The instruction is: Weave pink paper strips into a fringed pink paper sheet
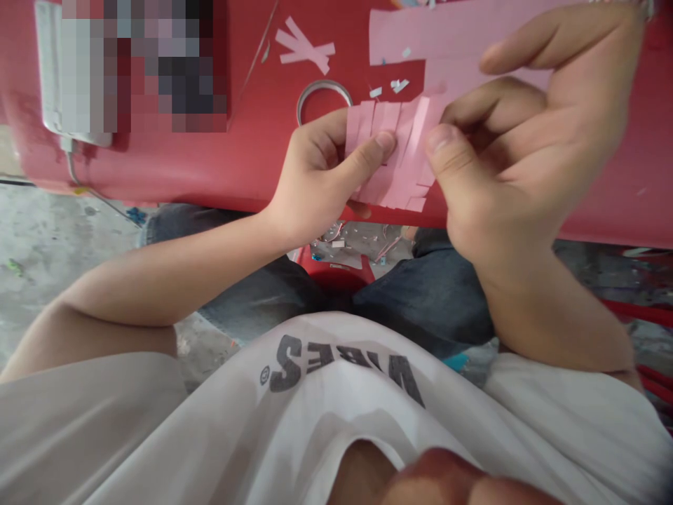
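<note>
A pink paper piece cut into a fringe of strips is held up over a red plastic table. My left hand grips its left side, thumb lying across the strips. My right hand pinches its right edge between thumb and fingers. A wider pink paper sheet lies at the top, partly behind my right hand. Loose pink strips lie crossed on the table, and small paper scraps lie near the fringe. A thin metal ring sits just above my left hand.
A white object and a pixelated blurred patch occupy the table's top left. My denim-covered knees sit below the table edge, with a red stool between them. Paper scraps litter the concrete floor.
</note>
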`<state>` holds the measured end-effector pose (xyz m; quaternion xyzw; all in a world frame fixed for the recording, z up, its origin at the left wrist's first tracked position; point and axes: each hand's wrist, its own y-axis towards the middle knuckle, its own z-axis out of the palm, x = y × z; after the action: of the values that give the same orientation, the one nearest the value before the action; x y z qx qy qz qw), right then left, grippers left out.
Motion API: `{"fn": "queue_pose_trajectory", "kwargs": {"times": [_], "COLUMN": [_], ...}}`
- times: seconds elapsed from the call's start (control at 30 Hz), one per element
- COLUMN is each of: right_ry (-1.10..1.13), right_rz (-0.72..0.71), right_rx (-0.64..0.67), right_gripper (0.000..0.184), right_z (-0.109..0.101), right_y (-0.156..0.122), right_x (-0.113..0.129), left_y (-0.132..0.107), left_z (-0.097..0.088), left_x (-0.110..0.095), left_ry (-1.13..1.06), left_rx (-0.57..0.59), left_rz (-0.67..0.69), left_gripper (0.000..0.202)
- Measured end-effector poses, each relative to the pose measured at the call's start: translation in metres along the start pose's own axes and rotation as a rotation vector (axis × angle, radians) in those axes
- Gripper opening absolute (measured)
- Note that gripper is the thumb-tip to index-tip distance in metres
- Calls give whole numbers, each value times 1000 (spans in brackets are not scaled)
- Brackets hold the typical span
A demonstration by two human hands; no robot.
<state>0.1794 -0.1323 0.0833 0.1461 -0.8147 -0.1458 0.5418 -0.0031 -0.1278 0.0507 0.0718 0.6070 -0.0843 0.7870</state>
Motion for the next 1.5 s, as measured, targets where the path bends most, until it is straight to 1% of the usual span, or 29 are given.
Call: {"fn": "queue_pose_trajectory", "kwargs": {"times": [0.07,0.13,0.23,0.27,0.33,0.43,0.53,0.67,0.8,0.93,1.0,1.1,1.17,1.3,1.43,1.5], "right_ry": [74,119,175,186,196,193,141,19,-143,-211,-227,-248,-269,-233,-199,-198], "right_rz": [-19,-1,65,64,29,-11,12,-72,-66,-76,-77,-78,-71,-76,-111,-79], "right_rx": [-17,-21,-46,-66,-128,-187,-152,-100,-43,17,36,14,14,31,24,26], "right_gripper": [31,30,24,22,22,29,29,33,26,29,25,15,16,14,9,11], "right_z": [3,5,8,9,11,14,13,7,0,-5,-5,-4,-4,-4,-4,-4], "right_y": [-1,-2,-3,-3,-2,-2,-2,-4,-5,-5,-4,-2,-2,-1,0,0], "right_x": [-1,0,3,3,0,-7,-8,-3,5,11,13,15,15,11,9,10], "left_y": [0,0,0,0,0,0,0,0,0,-1,-1,0,1,3,3,4], "left_z": [0,0,0,0,0,0,0,0,0,0,0,-1,-3,-6,-6,-5], "left_x": [1,0,0,1,2,2,1,0,0,-2,-3,-3,-1,7,12,13], "left_ry": [-7,-26,-54,-62,-84,-128,-129,-111,-89,-70,-75,-71,-51,-14,32,32], "left_rx": [11,33,58,63,69,89,93,72,67,68,59,68,99,155,115,97], "left_rz": [3,7,-7,-15,-15,23,25,-17,-34,-57,-55,-50,-9,76,78,101], "left_gripper": [14,14,12,12,11,11,13,12,13,12,11,10,10,25,28,28]}}
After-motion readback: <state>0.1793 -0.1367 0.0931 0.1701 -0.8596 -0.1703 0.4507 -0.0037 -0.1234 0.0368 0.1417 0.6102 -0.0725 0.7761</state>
